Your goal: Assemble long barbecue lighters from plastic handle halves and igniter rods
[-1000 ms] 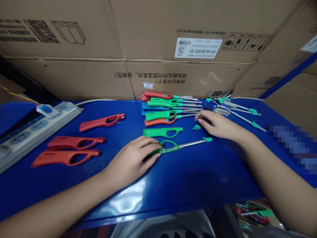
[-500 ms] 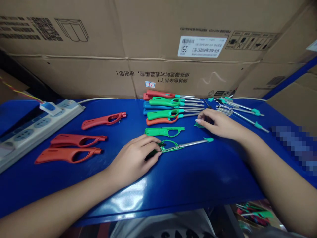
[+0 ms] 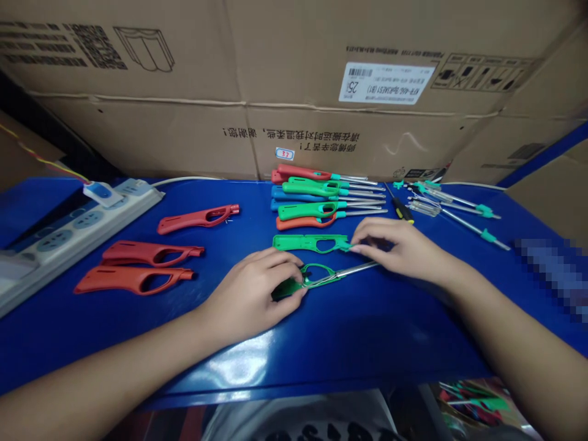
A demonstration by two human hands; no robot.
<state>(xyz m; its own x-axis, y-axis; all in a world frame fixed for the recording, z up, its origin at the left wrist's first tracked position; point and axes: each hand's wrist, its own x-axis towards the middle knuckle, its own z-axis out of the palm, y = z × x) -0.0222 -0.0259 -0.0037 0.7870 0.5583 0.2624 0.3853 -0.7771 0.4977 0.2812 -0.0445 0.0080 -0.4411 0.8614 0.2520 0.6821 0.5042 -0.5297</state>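
Observation:
My left hand is closed on the handle of an opened green gas lighter, thumb and fingers on its near end. Thin wires show in its trigger loop, and a metal tube runs from it to the right. My right hand pinches a small teal plastic piece at the right end of a loose green lighter shell half. That shell half lies just behind the opened lighter. My right fingers hide the tube's far tip.
Assembled lighters are stacked behind. Red lighter shells lie left, near a white power strip. A screwdriver and metal tubes with teal parts lie back right. A cardboard box walls the back.
My right hand has moved left and toward me with the teal piece, from beside the loose tubes to the shell half's end. The screwdriver is now uncovered. My left hand keeps its hold.

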